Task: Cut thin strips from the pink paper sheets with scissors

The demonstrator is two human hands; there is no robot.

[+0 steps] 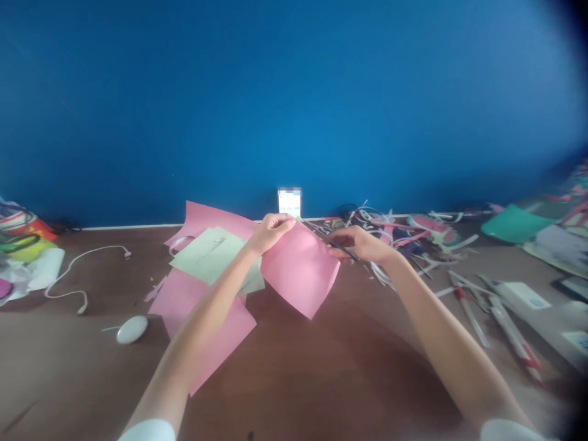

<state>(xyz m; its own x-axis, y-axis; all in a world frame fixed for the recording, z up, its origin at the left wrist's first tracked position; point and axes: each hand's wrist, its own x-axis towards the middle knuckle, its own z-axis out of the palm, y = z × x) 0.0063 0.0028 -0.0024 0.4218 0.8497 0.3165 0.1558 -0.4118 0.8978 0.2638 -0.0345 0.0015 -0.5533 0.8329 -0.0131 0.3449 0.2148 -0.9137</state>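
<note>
My left hand (271, 231) pinches the top edge of a pink paper sheet (301, 269) and holds it up above the brown table (321, 367). My right hand (361, 244) is closed on a pair of scissors (333, 241), whose thin blades point left toward the sheet's upper right edge. Under my left forearm lie more pink sheets (215, 331) and pale green sheets (209, 254), flat on the table.
Paper strips and scraps (413, 236) are heaped behind my right hand. Pens and flat white items (505, 318) lie at right. At left lie a white cable (82, 269), a white mouse-like object (131, 329) and colourful bags (22, 239). A blue wall stands behind.
</note>
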